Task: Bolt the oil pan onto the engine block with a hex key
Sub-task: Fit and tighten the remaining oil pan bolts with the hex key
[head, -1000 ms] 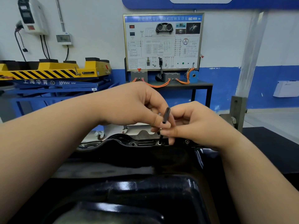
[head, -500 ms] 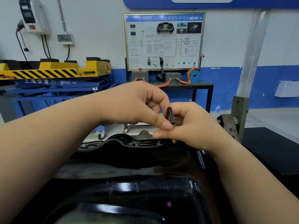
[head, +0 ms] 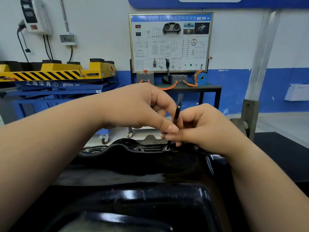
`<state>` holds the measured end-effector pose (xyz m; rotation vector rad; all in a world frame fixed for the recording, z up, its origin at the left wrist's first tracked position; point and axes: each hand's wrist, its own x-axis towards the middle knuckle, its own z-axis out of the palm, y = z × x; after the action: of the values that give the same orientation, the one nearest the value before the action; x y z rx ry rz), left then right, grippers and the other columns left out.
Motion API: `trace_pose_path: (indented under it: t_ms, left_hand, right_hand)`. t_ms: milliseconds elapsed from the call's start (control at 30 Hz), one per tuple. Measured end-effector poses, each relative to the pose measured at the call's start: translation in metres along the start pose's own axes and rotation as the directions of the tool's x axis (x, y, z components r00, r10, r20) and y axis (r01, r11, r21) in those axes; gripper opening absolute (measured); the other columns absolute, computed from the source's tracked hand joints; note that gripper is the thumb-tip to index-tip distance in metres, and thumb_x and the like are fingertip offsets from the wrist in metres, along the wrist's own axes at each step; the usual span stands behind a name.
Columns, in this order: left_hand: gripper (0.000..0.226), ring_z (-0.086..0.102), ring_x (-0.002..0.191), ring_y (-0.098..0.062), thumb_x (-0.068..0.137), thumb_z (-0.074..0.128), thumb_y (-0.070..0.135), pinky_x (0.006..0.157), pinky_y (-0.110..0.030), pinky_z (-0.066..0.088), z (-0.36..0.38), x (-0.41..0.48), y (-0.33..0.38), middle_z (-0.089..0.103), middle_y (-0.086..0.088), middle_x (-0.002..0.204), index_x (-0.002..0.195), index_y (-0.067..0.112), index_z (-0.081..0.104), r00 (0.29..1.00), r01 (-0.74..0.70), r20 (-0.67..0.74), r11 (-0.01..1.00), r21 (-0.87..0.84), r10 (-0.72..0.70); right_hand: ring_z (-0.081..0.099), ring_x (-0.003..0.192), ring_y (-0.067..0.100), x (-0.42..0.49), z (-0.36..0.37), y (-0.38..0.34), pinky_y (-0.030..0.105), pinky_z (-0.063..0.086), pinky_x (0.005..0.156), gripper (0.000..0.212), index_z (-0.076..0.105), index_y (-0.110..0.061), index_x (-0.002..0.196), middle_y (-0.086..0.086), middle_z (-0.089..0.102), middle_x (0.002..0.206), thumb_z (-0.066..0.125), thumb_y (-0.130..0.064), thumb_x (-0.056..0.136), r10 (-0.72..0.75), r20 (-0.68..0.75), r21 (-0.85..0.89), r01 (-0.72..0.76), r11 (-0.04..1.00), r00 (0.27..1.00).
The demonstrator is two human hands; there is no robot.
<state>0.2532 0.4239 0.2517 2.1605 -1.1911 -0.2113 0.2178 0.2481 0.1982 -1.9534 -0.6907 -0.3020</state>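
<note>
Head view: our left hand (head: 138, 106) and right hand (head: 205, 126) both pinch the hex key (head: 176, 114) between thumb and fingers. It has swung upright again, tip in the bolt (head: 167, 148) at the twelve-o'clock rim of the oil pan (head: 150, 164); we judge it threading down.

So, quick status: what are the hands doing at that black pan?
Pinching the hex key: left hand, right hand. Upright, tip in a bolt on the far rim of the pan. Nothing blocking it.

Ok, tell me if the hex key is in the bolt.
In: hex key tip sits in the bolt head on the oil pan rim.
</note>
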Motion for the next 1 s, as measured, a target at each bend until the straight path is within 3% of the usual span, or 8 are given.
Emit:
trace_pose_path:
  t_ms: [133,200,300,400,567,700,867,1000]
  left_hand:
    - [0.025,0.034,0.052,-0.028,0.061,0.075,0.031,0.051,-0.030,0.033,0.003,0.000,0.002,0.050,-0.021,0.061,0.079,0.015,0.069,1.000,0.000,0.014,1.000,-0.019,0.001]
    - [0.029,0.046,0.061,-0.042,0.060,0.076,0.031,0.064,-0.041,0.041,0.004,0.000,0.003,0.061,-0.028,0.075,0.080,0.011,0.069,1.000,-0.021,0.004,1.000,0.002,0.021]
    - [0.030,0.058,0.080,-0.044,0.060,0.075,0.033,0.082,-0.057,0.047,0.005,-0.001,0.004,0.069,-0.018,0.083,0.080,0.012,0.072,0.999,-0.023,-0.031,0.999,0.045,0.024]
    - [0.031,0.061,0.085,-0.038,0.059,0.073,0.037,0.086,-0.054,0.047,0.005,-0.001,0.005,0.069,-0.015,0.082,0.082,0.016,0.073,0.999,-0.022,-0.022,0.995,0.096,0.024]
    - [0.028,0.060,0.075,-0.034,0.062,0.072,0.036,0.074,-0.045,0.049,0.002,-0.001,0.004,0.069,-0.014,0.076,0.083,0.018,0.074,0.999,-0.037,0.019,0.992,0.123,0.034]
    - [0.020,0.045,0.042,-0.001,0.068,0.072,0.022,0.044,-0.010,0.036,-0.001,-0.003,0.001,0.060,0.003,0.053,0.084,0.012,0.075,0.999,-0.034,0.042,0.999,0.018,0.034]
    - [0.024,0.033,0.046,-0.012,0.061,0.075,0.037,0.041,-0.019,0.026,-0.001,-0.001,0.001,0.044,-0.013,0.057,0.080,0.022,0.073,1.000,-0.012,0.021,1.000,0.008,0.012]
    - [0.027,0.030,0.042,-0.015,0.059,0.080,0.035,0.039,-0.015,0.024,-0.005,-0.004,0.003,0.042,-0.027,0.062,0.080,0.021,0.071,1.000,-0.026,0.008,0.998,-0.056,0.027]
  right_hand:
    - [0.058,0.058,0.014,0.001,0.006,0.000,0.032,0.054,0.063,0.026,0.064,-0.025,0.060,-0.006,0.060,0.058,0.082,-0.006,0.066,-0.003,-0.034,-0.042,0.001,0.999,0.999]
    - [0.056,0.063,0.018,0.001,0.010,0.000,0.042,0.054,0.069,0.017,0.068,-0.017,0.071,0.000,0.062,0.064,0.082,-0.009,0.065,0.007,-0.042,-0.039,-0.008,0.999,0.999]
    - [0.055,0.068,0.021,0.001,0.009,0.002,0.046,0.052,0.075,0.025,0.068,-0.002,0.082,0.013,0.063,0.070,0.082,-0.014,0.065,0.020,-0.044,-0.073,-0.023,0.997,0.999]
    - [0.060,0.070,0.020,-0.001,0.002,0.000,0.044,0.053,0.077,0.019,0.070,-0.001,0.087,0.019,0.066,0.078,0.076,-0.013,0.073,0.037,0.046,-0.082,-0.033,0.996,0.998]
    - [0.067,0.072,0.013,-0.003,-0.003,-0.001,0.025,0.056,0.067,0.013,0.074,-0.012,0.090,-0.001,0.072,0.076,0.065,-0.005,0.084,0.037,0.137,-0.036,-0.032,0.999,0.990]
    - [0.066,0.067,0.012,-0.001,0.000,0.000,0.025,0.057,0.067,0.012,0.075,-0.017,0.081,0.003,0.072,0.073,0.070,-0.006,0.080,0.006,0.072,-0.059,-0.002,0.998,0.997]
    - [0.066,0.086,0.038,-0.001,0.002,0.001,0.053,0.053,0.080,0.006,0.072,-0.015,0.070,0.024,0.069,0.081,0.075,-0.012,0.073,-0.007,-0.021,-0.067,0.005,0.998,1.000]
    - [0.069,0.078,0.022,0.000,0.004,0.001,0.033,0.058,0.076,0.008,0.073,-0.010,0.078,0.006,0.073,0.077,0.074,-0.003,0.075,-0.003,-0.017,-0.069,0.001,0.998,1.000]
